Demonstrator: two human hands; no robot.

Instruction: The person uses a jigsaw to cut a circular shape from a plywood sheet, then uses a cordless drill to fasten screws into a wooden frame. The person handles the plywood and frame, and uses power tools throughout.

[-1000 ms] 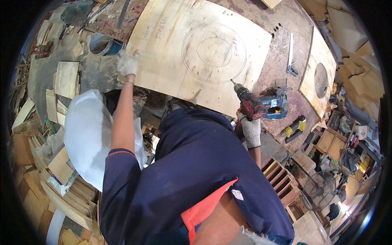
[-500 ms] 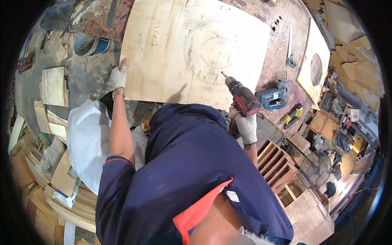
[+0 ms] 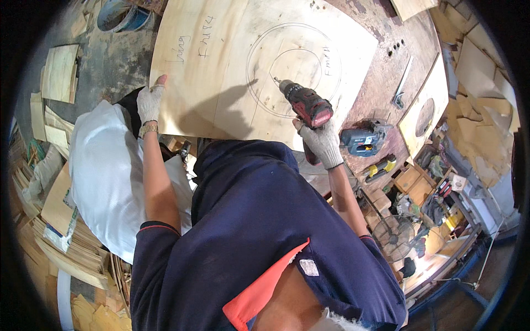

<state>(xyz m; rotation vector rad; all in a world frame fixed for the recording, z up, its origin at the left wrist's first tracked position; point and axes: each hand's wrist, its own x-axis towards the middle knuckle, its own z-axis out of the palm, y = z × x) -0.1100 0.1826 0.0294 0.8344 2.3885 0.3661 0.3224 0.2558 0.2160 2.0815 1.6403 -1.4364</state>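
A pale plywood sheet (image 3: 226,60) lies across the workbench in front of me, with handwriting and two pencilled rings, one inside the other. My left hand (image 3: 149,103), in a knitted glove, grips the sheet's left edge, thumb along the top and the other fingers hidden. My right hand (image 3: 323,143), gloved as well, is closed round the handle of a red and black cordless drill (image 3: 305,102). Its bit points forward and left, over the inner ring's lower left; I cannot tell whether the tip touches the wood. The drill's shadow falls on the sheet.
Right of the sheet, a blue jigsaw (image 3: 364,138), a yellow and black tool (image 3: 381,167) and a metal square (image 3: 403,85) lie on the bench. Beyond them is a board with a round hole (image 3: 425,118). A blue bucket (image 3: 130,19) stands far left, a white sack (image 3: 107,171) nearer.
My right hand has brought the drill forward and left, from the outer ring's lower edge to the inner ring. The left hand keeps its hold on the sheet's edge. The view has shifted.
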